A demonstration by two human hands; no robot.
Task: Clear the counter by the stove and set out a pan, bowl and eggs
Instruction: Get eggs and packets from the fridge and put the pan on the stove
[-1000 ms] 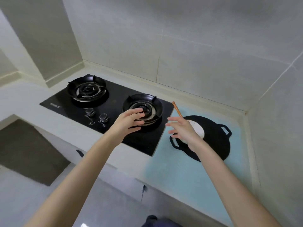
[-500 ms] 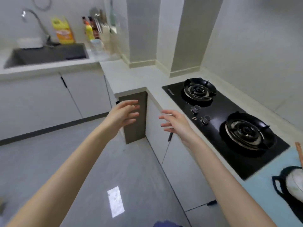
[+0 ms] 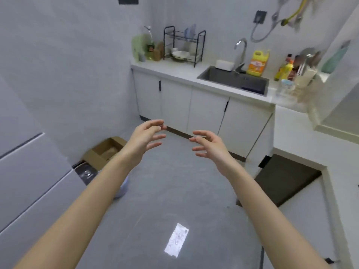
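Counter (image 3: 180, 71) runs with its long axis from the far left wall rightward past the sink (image 3: 233, 80), then turns and comes toward you along the right edge. A dish rack (image 3: 183, 45) stands upright on its far left part, and a pale bowl (image 3: 180, 54) lies in the lower tier, too blurred to say more. A yellow jug (image 3: 257, 64) stands just right of the tap (image 3: 240, 53). Your left hand (image 3: 144, 139) and right hand (image 3: 210, 145) hang over the grey floor (image 3: 174, 191), palms turned toward each other, fingers spread wide and loosely bent, holding and touching nothing. The counter and bowl lie well apart from both hands, beyond and above them in the head view. A cardboard box (image 3: 105, 150) sits on the floor near your left forearm.
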